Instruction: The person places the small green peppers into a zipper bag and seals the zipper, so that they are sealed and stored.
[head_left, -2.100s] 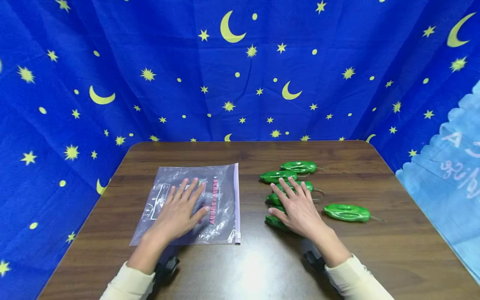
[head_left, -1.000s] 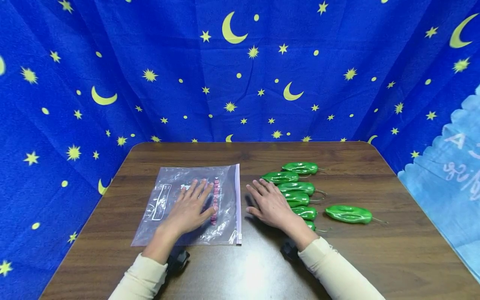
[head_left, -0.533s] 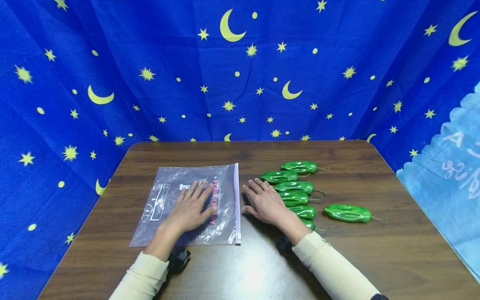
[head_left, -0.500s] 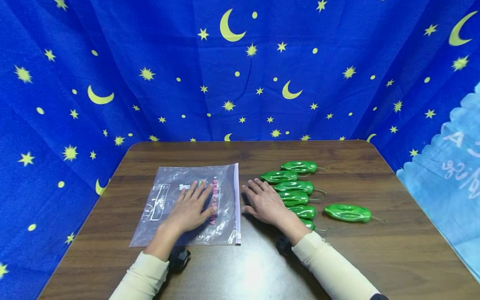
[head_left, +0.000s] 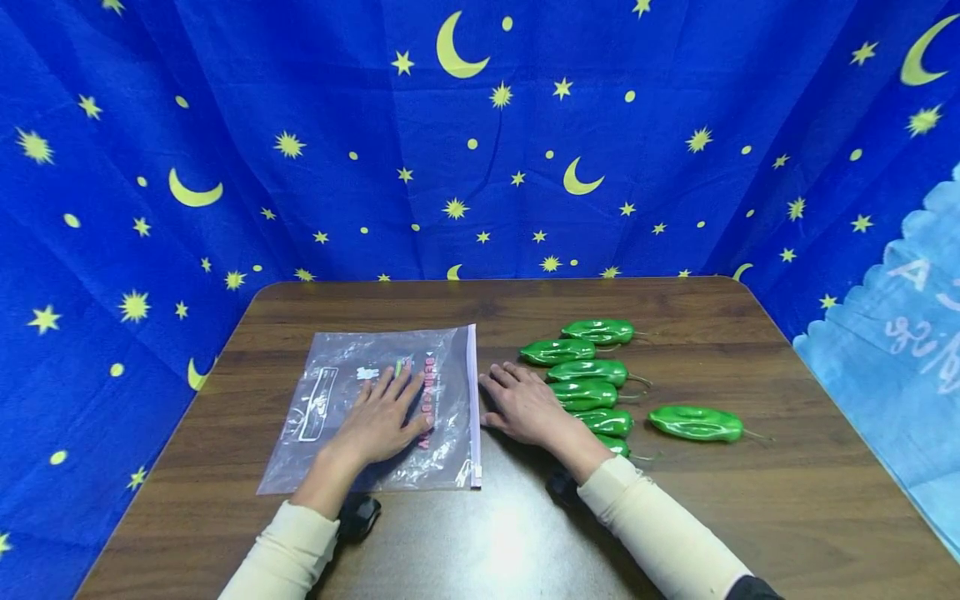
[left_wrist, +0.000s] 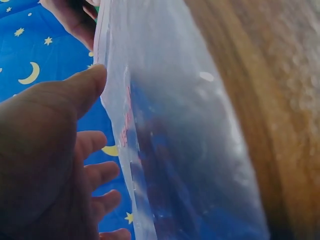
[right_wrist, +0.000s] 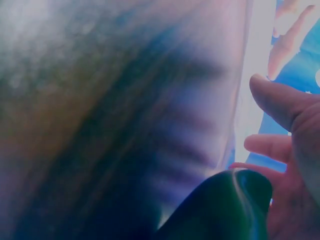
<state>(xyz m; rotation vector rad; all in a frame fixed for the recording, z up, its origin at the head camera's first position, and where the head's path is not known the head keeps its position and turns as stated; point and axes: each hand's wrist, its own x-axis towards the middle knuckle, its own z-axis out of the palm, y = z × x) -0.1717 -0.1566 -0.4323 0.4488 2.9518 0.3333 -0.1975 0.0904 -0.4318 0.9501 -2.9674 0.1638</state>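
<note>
A clear zip bag [head_left: 450, 450] with pink lettering lies flat on the left half of the table, its lilac slider strip on the right side. Over its middle is my left hand [head_left: 378, 421], fingers spread and straight; the left wrist view shows the fingertips [left_wrist: 102, 172] close to the plastic, contact unclear. My right hand [head_left: 528, 408] is between the slider strip and a column of green peppers [head_left: 592, 372], fingers extended and holding nothing. It partly hides the lower peppers. One green pepper [right_wrist: 225, 205] looms right by the palm in the right wrist view.
A single green pepper [head_left: 696, 423] lies apart on the right of the wooden table [head_left: 750, 517]. Blue cloth [head_left: 360, 100] with moons and stars hangs behind and at the sides. A light-blue scalloped cloth [head_left: 900, 358] hangs at the far right.
My right hand has moved left, off the peppers to beside the bag's slider strip. My left hand has shifted slightly right over the bag. Bag and peppers have stayed in place.
</note>
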